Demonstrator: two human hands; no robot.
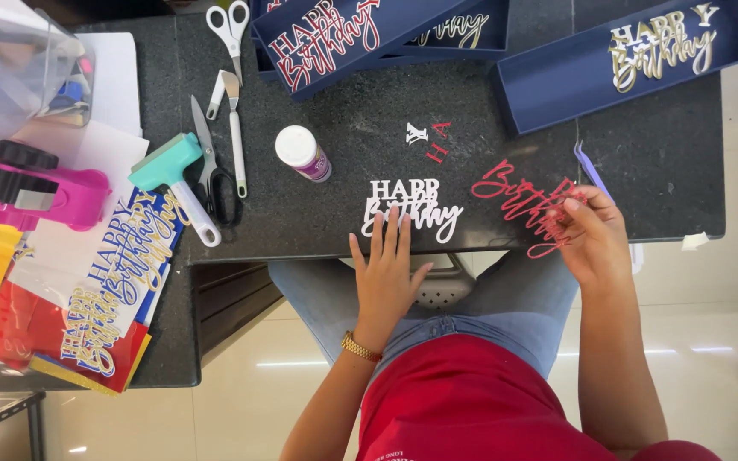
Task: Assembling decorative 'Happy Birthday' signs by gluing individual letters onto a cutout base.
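A white cut-out lettering piece (424,205) lies on the dark speckled table near its front edge. My left hand (386,273) rests flat with its fingertips on the lower part of that piece. My right hand (589,235) pinches the end of a red script lettering cut-out (514,195), which lies partly on the table just right of the white one. A few small loose letters, white and red (430,141), sit behind the white piece. A purple tool (591,171) lies beside my right hand.
A small glue bottle with a white cap (302,154), a teal roller (172,183), scissors (215,171), a spatula (234,128) and more scissors (230,26) lie left. Navy trays (557,77) with finished lettering stand behind. A pink machine (36,192) and coloured sheets (87,290) are at far left.
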